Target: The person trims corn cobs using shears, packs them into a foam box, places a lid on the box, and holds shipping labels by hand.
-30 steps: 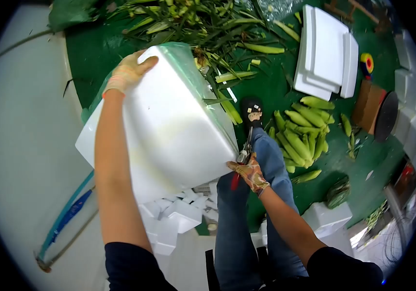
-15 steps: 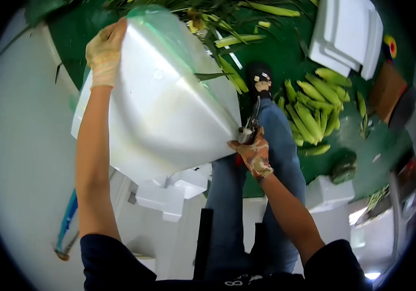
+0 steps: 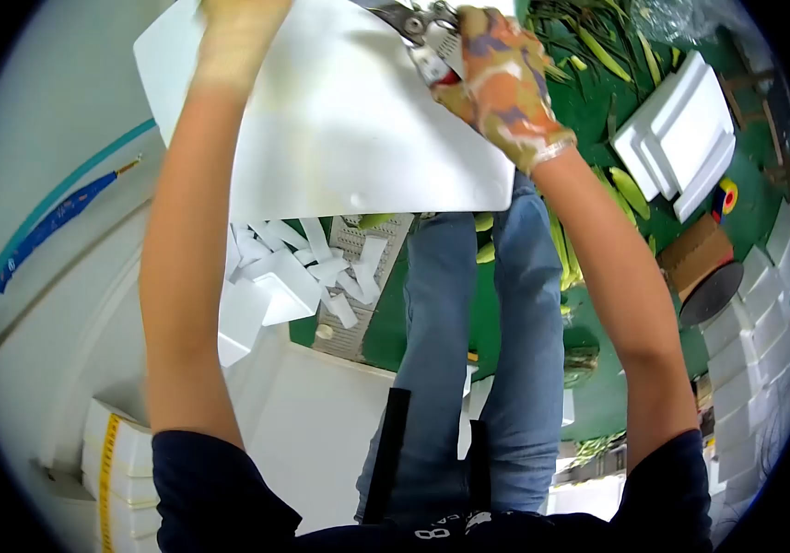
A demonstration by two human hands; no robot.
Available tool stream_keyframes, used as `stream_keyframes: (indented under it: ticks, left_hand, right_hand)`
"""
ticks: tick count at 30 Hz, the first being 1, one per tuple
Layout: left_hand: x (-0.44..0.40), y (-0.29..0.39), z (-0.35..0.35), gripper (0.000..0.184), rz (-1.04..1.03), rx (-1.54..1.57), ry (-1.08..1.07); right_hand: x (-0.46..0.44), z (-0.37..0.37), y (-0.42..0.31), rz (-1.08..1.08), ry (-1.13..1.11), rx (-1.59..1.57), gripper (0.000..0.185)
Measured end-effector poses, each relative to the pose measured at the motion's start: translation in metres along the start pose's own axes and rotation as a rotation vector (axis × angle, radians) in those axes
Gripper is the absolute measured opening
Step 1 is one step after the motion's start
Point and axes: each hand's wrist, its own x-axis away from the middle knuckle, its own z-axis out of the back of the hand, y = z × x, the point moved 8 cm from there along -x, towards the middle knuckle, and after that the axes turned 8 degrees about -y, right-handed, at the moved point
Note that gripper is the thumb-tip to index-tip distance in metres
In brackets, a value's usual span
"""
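Observation:
A large white foam box (image 3: 339, 138) fills the upper middle of the view, lifted over my legs. My left hand (image 3: 245, 32), in a pale glove, is at the box's upper left; its fingers are blurred and cut off by the top edge. In its patterned orange glove, my right hand (image 3: 505, 83) is closed around metal shears with red handles (image 3: 430, 55), at the box's upper right side. The shears' metal head lies over the box.
White foam scraps (image 3: 344, 272) lie on a grey perforated mat (image 3: 349, 323) below the box. Foam lids (image 3: 680, 129), green corn cobs (image 3: 630, 192), a tape roll (image 3: 728, 195) and a cardboard box (image 3: 697, 251) are at right. A blue umbrella (image 3: 54, 226) lies at left.
The box has been raised and tilted, with both hands moving up the view. My right hand and the shears have gone from its lower right corner to its upper right side.

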Motion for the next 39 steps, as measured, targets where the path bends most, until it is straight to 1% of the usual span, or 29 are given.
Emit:
stream_keyframes:
  ticks: [1, 3, 4, 5, 6, 7, 8, 9, 10, 11, 12, 13, 14, 17, 20, 21, 24, 25, 26, 27, 28, 29, 31, 32, 33, 34, 36, 38, 39]
  left_hand:
    - [0.048, 0.002, 0.034, 0.035, 0.064, 0.020, 0.093]
    - [0.139, -0.034, 0.083, 0.027, 0.086, -0.068, 0.287]
    - [0.185, -0.053, 0.095, 0.022, 0.224, -0.156, 0.302]
    - [0.239, -0.083, 0.099, 0.019, 0.357, -0.200, 0.352]
    - [0.296, -0.117, 0.086, 0.016, 0.498, -0.148, 0.312]
    - [0.350, -0.147, 0.061, 0.013, 0.549, -0.137, 0.208]
    - [0.398, -0.170, 0.022, 0.012, 0.642, 0.223, 0.229]
    - [0.439, -0.188, -0.022, 0.018, 0.778, -0.015, -0.005]
    - [0.484, -0.214, -0.072, 0.029, 0.762, 0.060, -0.168]
    - [0.474, -0.202, -0.101, 0.033, 0.599, -0.257, -0.248]
    - [0.484, -0.226, -0.146, 0.032, 0.591, -0.350, -0.311]
    - [0.495, -0.257, -0.193, 0.033, 0.674, -0.655, -0.609]
    - [0.500, -0.279, -0.227, 0.033, 0.708, -0.730, -0.729]
    - [0.520, -0.319, -0.284, 0.033, 0.824, -0.733, -0.835]
    - [0.526, -0.321, -0.299, 0.033, 0.874, -0.606, -0.850]
    - [0.528, -0.315, -0.295, 0.033, 0.881, -0.536, -0.864]
    - [0.547, -0.270, -0.248, 0.034, 0.836, -0.327, -1.048]
    - [0.567, -0.265, -0.240, 0.038, 0.640, -0.288, -1.264]
    - [0.613, -0.282, -0.215, 0.049, 0.733, -0.350, -1.424]
    - [0.601, -0.246, -0.168, 0.058, 0.919, -0.272, -1.534]
    - [0.590, -0.219, -0.120, 0.065, 1.080, -0.115, -1.361]
    - [0.575, -0.196, -0.080, 0.061, 1.075, -0.291, -1.310]
    - [0.556, -0.168, -0.026, 0.053, 1.047, 0.029, -0.985]
    - [0.520, -0.108, 0.011, 0.044, 0.926, 0.106, -0.829]
    - [0.503, -0.089, 0.032, 0.056, 0.643, -0.019, -0.841]
    - [0.478, -0.042, 0.043, 0.052, 0.728, 0.284, -0.727]
    - [0.435, 0.047, 0.059, 0.049, 0.673, 0.543, -0.683]
    - [0.414, 0.142, 0.053, 0.046, 0.620, 0.792, -0.747]
    - [0.416, 0.186, 0.043, 0.044, 0.620, 0.905, -0.817]
  right_hand:
    - [-0.016, -0.007, -0.011, -0.133, -0.155, 0.220, 0.061]
    - [-0.016, -0.008, -0.029, -0.089, -0.157, 0.263, 0.074]
    - [0.005, -0.003, -0.030, 0.141, 0.312, 0.148, 0.063]
    - [0.023, -0.008, -0.022, 0.062, 0.278, -0.006, 0.073]
    - [0.038, -0.013, -0.013, -0.026, 0.187, -0.116, 0.071]
    - [0.067, -0.010, -0.007, -0.059, 0.320, -0.114, 0.068]
    - [0.095, -0.019, 0.005, -0.158, 0.256, -0.231, 0.063]
    - [0.124, -0.021, 0.013, -0.224, 0.216, -0.168, 0.059]
    - [0.155, -0.031, 0.020, -0.315, 0.179, -0.163, 0.056]
    - [0.181, -0.041, 0.024, -0.396, 0.097, -0.248, 0.052]
    - [0.205, -0.053, 0.030, -0.470, 0.037, -0.333, 0.049]
    - [0.232, -0.069, 0.036, -0.532, -0.014, -0.403, 0.040]
    - [0.246, -0.082, 0.028, -0.506, -0.062, -0.501, 0.038]
    - [0.237, -0.099, 0.007, -0.400, -0.304, -0.662, 0.032]
    - [0.232, -0.097, 0.017, -0.512, -0.330, -0.546, 0.025]
    - [0.238, -0.097, 0.021, -0.596, -0.383, -0.529, 0.024]
    - [0.270, -0.099, 0.023, -0.699, -0.304, -0.946, 0.022]
    - [0.274, -0.112, 0.033, -0.680, -0.217, -0.996, 0.022]
    - [0.276, -0.115, 0.024, -0.623, -0.130, -0.981, 0.022]
    - [0.287, -0.120, 0.023, -0.711, -0.069, -1.038, 0.023]
    - [0.298, -0.122, 0.021, -0.808, -0.009, -1.104, 0.024]
    - [0.307, -0.107, 0.012, -0.772, 0.084, -1.107, 0.024]
    - [0.337, -0.094, -0.001, -0.786, 0.132, -1.511, 0.026]
    - [0.357, -0.061, -0.018, -0.746, 0.078, -1.377, 0.026]
    - [0.376, -0.016, -0.032, -0.712, 0.043, -1.219, 0.026]
    - [0.395, 0.002, -0.040, -0.729, 0.107, -1.108, 0.027]
    - [0.429, 0.009, -0.063, -0.799, 0.255, -1.023, 0.028]
    - [0.439, -0.034, -0.111, -0.522, 0.134, -1.828, 0.046]
    - [0.455, -0.018, -0.122, -0.503, 0.204, -1.846, 0.046]
